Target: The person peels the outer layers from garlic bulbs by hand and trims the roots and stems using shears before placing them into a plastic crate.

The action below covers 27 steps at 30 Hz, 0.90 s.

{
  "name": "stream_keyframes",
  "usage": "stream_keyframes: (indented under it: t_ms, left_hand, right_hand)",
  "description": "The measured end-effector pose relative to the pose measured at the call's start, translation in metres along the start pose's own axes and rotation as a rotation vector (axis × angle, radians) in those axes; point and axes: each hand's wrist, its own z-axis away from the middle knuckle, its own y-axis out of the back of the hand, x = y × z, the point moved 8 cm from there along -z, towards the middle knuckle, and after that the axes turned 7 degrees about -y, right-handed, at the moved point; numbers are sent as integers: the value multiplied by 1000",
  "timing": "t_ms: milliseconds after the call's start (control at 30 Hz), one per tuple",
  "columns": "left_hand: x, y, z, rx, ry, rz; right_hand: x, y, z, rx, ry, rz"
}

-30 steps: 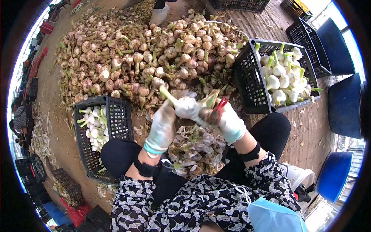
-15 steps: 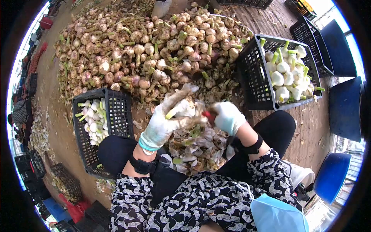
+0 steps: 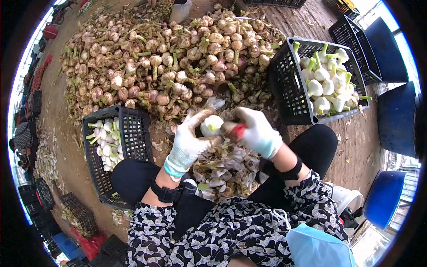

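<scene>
My left hand [image 3: 189, 138], in a soiled white glove with a teal cuff, grips a garlic bulb [image 3: 211, 126]. A pale, peeled-looking side of the bulb faces up. Papery skin [image 3: 215, 103] clings near the left fingertips. My right hand [image 3: 258, 132], gloved too, is closed around a small red-handled tool [image 3: 239, 131] right beside the bulb; its working end cannot be made out. Beneath both hands lies a heap of shed garlic skins [image 3: 224, 171]. Beyond them spreads a large pile of unpeeled garlic [image 3: 147, 62].
A black crate [image 3: 291, 84] of cleaned garlic with short green stems stands at right. Another black crate [image 3: 135, 129], holding smaller white bulbs, is at left by my knee. Blue tubs [image 3: 384, 200] line the right side. At far left sits another person [image 3: 24, 138].
The bulb has turned in my left hand: its green stem pointed left before, and now a round white side faces up. My right hand has shifted slightly left and up.
</scene>
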Motion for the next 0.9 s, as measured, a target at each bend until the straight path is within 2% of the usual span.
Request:
stream_keyframes:
  t_ms: [33, 100, 133, 167, 233, 267, 333, 367, 433, 467, 500, 533, 567, 600, 633, 667, 700, 733, 767, 833, 900]
  left_hand:
    - [2, 0, 0, -2, 1, 0]
    - [-8, -10, 6, -13, 278, 529]
    - [6, -10, 5, -30, 265, 632]
    - [10, -10, 4, -37, 260, 630]
    - [11, -3, 2, 72, 258, 749]
    - [8, 3, -1, 89, 189, 666]
    - [3, 1, 2, 123, 203, 672]
    - [1, 2, 2, 137, 217, 676]
    - [-2, -2, 4, 93, 245, 620]
    - [-5, -4, 5, 133, 228, 722]
    - [-8, -7, 6, 174, 209, 822]
    - [-2, -11, 3, 199, 118, 942]
    - [-5, -9, 7, 446, 246, 905]
    - [-22, -12, 12, 480, 342, 1013]
    - [-37, -15, 18, 516, 440, 1121]
    - [-37, -13, 17, 595, 454, 1209]
    - [-46, -11, 17, 491, 402, 1222]
    - [-41, -12, 14, 369, 306, 1384]
    - [-30, -14, 10, 242, 207, 1539]
    - [-24, -13, 7, 236, 182, 1473]
    - [-8, -16, 3, 233, 161, 1408]
  right_hand:
    - [-7, -4, 3, 59, 42, -8]
    - [20, -9, -1, -39, -159, -198]
    - [36, -2, -6, 116, -146, 1]
    - [63, 0, -10, 168, -312, -101]
    - [75, 1, -10, 53, -295, -197]
    - [58, 1, -8, 43, -291, -192]
    - [31, -24, 5, -137, -500, -1186]
    - [30, -29, 2, -249, -495, -1103]
    - [34, -33, -4, -190, -385, -771]
    - [28, -37, 1, -214, -394, -952]
    - [13, -22, -3, -7, -170, -586]
    - [9, -31, 1, -21, -174, -549]
    - [6, -37, 5, -35, -180, -513]
    - [3, -37, 4, -40, -181, -517]
    - [4, -40, 5, -111, -300, -704]
    - [4, -45, 7, -182, -420, -891]
    - [5, -50, 10, -250, -537, -1075]
    - [17, -55, 9, -231, -411, -1364]
    - [18, -62, 4, -440, -382, -1494]
    - [21, -59, 14, -434, -505, -1473]
    - [31, -60, 12, -422, -215, -982]
